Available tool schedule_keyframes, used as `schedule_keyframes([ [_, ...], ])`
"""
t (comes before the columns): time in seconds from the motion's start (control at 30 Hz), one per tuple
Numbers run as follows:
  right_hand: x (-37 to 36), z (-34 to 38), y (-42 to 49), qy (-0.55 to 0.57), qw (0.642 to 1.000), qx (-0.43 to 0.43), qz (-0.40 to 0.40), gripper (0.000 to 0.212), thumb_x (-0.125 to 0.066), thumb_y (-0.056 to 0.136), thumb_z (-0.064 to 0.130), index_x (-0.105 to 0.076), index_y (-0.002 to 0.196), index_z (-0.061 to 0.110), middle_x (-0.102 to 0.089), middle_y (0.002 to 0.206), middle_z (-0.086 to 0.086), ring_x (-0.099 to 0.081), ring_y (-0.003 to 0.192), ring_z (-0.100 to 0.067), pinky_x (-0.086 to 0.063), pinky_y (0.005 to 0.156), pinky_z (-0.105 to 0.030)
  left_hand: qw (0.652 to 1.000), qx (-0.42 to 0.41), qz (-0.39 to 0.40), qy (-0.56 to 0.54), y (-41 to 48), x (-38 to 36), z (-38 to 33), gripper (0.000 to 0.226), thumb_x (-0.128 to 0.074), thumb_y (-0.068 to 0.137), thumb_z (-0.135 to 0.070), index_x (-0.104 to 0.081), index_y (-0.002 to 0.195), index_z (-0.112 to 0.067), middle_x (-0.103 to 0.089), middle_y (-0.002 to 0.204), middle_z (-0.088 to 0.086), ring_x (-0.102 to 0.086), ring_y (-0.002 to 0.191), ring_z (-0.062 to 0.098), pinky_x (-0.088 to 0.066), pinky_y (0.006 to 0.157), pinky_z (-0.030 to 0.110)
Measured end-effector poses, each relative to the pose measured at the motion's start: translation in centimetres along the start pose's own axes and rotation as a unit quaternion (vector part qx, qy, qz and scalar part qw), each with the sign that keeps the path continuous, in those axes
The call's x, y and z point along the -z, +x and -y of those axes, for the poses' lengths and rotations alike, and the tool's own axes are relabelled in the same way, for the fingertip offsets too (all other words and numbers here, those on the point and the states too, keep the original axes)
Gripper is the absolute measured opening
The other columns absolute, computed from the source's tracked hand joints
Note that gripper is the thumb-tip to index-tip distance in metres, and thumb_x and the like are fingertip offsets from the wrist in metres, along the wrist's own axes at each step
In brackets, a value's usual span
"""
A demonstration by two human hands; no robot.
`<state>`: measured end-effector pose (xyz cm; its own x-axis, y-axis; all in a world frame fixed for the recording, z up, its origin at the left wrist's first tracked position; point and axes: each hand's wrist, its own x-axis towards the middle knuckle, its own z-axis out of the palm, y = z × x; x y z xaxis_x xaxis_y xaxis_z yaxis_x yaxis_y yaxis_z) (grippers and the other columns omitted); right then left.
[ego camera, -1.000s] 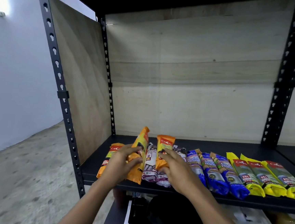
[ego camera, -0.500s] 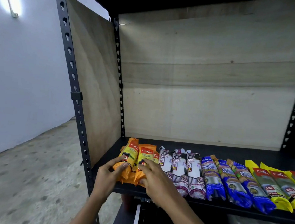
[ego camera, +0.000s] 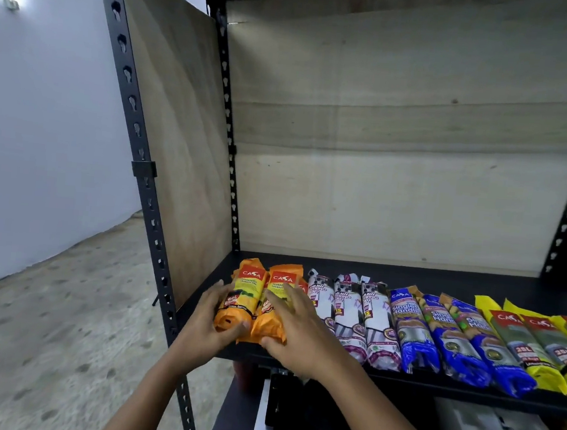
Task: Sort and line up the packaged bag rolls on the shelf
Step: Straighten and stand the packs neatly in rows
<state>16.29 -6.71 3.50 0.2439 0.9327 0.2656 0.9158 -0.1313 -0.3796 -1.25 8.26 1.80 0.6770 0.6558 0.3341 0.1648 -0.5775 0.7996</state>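
Packaged bag rolls lie side by side on the black shelf (ego camera: pixel 441 280). At the left end are orange rolls (ego camera: pixel 246 288), then three white and purple rolls (ego camera: pixel 346 306), three blue rolls (ego camera: pixel 413 325) and yellow rolls (ego camera: pixel 518 341) at the right. My left hand (ego camera: pixel 207 324) cups the leftmost orange roll from its left side and front end. My right hand (ego camera: pixel 299 326) lies flat over the second orange roll (ego camera: pixel 281 283), with its thumb under that roll's front end. A third orange roll is mostly hidden under my right hand.
A plywood side panel (ego camera: pixel 179 137) and black perforated post (ego camera: pixel 148 182) close the shelf's left end; plywood backs it. A lower shelf (ego camera: pixel 240 417) holds dark and white items. The concrete floor (ego camera: pixel 42 331) is at the left.
The orange rolls have been drawn together and laid flat at the shelf's left end. Both hands have closed in around them, and the white and purple rolls now lie uncovered.
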Motion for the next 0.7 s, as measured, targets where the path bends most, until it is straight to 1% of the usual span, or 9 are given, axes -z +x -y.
schedule_keyframes([
  [0.07, 0.5, -0.2, 0.2, 0.01, 0.999, -0.019, 0.026, 0.086, -0.052, 0.088, 0.062, 0.005, 0.151, 0.047, 0.014, 0.164, 0.012, 0.015, 0.151, -0.018, -0.022, 0.114, -0.058, 0.998, 0.001, 0.063, 0.019, 0.5, 1.0, -0.2, 0.084, -0.076, 0.078, -0.053, -0.032, 0.149, -0.045, -0.015, 0.159, -0.015, -0.026, 0.144, 0.01, -0.041, 0.111, 0.037],
  [0.17, 1.0, -0.3, 0.4, 0.008, 0.997, -0.047, 0.064, 0.082, -0.048, 0.091, 0.061, 0.0, 0.154, 0.041, 0.013, 0.166, 0.005, 0.003, 0.153, -0.023, -0.026, 0.116, -0.056, 0.988, 0.018, 0.14, 0.067, 0.8, 2.1, -0.3, 0.081, -0.072, 0.076, -0.049, -0.032, 0.146, -0.051, -0.014, 0.159, -0.02, -0.009, 0.151, 0.012, -0.02, 0.121, 0.042],
  [0.23, 1.0, -0.2, 0.5, -0.004, 0.996, -0.051, 0.077, 0.078, -0.046, 0.094, 0.059, -0.004, 0.155, 0.036, 0.01, 0.166, 0.002, -0.005, 0.152, -0.026, -0.028, 0.115, -0.055, 0.986, 0.016, 0.147, 0.07, 0.8, 2.0, -0.2, 0.077, -0.073, 0.083, -0.036, -0.031, 0.146, -0.052, -0.014, 0.161, -0.016, -0.02, 0.148, 0.012, -0.03, 0.117, 0.035],
  [0.3, 1.0, -0.1, 0.6, -0.015, 0.995, -0.05, 0.08, 0.075, -0.046, 0.096, 0.056, -0.005, 0.156, 0.034, 0.009, 0.166, 0.001, -0.011, 0.152, -0.029, -0.031, 0.114, -0.055, 0.991, 0.009, 0.123, 0.047, 0.6, 1.4, -0.1, 0.069, -0.07, 0.091, -0.027, -0.036, 0.145, -0.05, -0.018, 0.161, -0.013, -0.037, 0.137, 0.007, -0.044, 0.101, 0.019],
  [0.4, 1.0, 0.1, 0.7, -0.033, 0.995, -0.047, 0.082, 0.075, -0.046, 0.097, 0.057, -0.005, 0.156, 0.033, 0.006, 0.166, -0.001, -0.019, 0.15, -0.031, -0.035, 0.112, -0.054, 0.996, 0.003, 0.085, 0.002, 0.2, 0.7, -0.2, 0.055, -0.066, 0.095, -0.025, -0.047, 0.142, -0.045, -0.027, 0.158, -0.011, -0.041, 0.133, 0.002, -0.046, 0.092, 0.011],
  [0.5, 1.1, 0.1, 0.5, -0.041, 0.995, -0.041, 0.079, 0.077, -0.047, 0.097, 0.057, -0.005, 0.156, 0.032, 0.004, 0.167, -0.002, -0.02, 0.149, -0.031, -0.035, 0.112, -0.053, 0.996, -0.003, 0.091, -0.019, 0.1, 0.5, -0.4, 0.049, -0.065, 0.094, -0.035, -0.05, 0.138, -0.051, -0.03, 0.155, -0.021, -0.04, 0.134, 0.002, -0.046, 0.092, 0.013],
  [0.6, 1.0, 0.0, 0.4, -0.042, 0.995, -0.036, 0.08, 0.077, -0.048, 0.097, 0.057, -0.005, 0.156, 0.033, 0.004, 0.167, -0.001, -0.016, 0.15, -0.031, -0.032, 0.113, -0.054, 0.994, -0.002, 0.103, -0.039, -0.1, 0.6, -0.4, 0.05, -0.063, 0.093, -0.042, -0.047, 0.139, -0.053, -0.027, 0.151, -0.032, -0.032, 0.142, 0.005, -0.042, 0.104, 0.022],
  [0.63, 1.0, 0.0, 0.5, -0.041, 0.995, -0.035, 0.081, 0.077, -0.048, 0.097, 0.057, -0.005, 0.156, 0.034, 0.004, 0.167, 0.0, -0.015, 0.15, -0.031, -0.03, 0.113, -0.054, 0.993, -0.004, 0.107, -0.038, -0.1, 0.5, -0.3, 0.05, -0.062, 0.093, -0.043, -0.046, 0.14, -0.053, -0.026, 0.151, -0.032, -0.03, 0.142, 0.005, -0.041, 0.107, 0.024],
  [0.7, 1.1, 0.1, 0.6, -0.044, 0.995, -0.032, 0.087, 0.076, -0.048, 0.097, 0.056, -0.004, 0.156, 0.035, 0.004, 0.167, 0.0, -0.014, 0.15, -0.031, -0.028, 0.114, -0.054, 0.993, -0.006, 0.11, -0.039, -0.2, 0.5, -0.3, 0.05, -0.061, 0.094, -0.044, -0.044, 0.14, -0.055, -0.025, 0.154, -0.028, -0.034, 0.14, 0.005, -0.043, 0.102, 0.02],
])
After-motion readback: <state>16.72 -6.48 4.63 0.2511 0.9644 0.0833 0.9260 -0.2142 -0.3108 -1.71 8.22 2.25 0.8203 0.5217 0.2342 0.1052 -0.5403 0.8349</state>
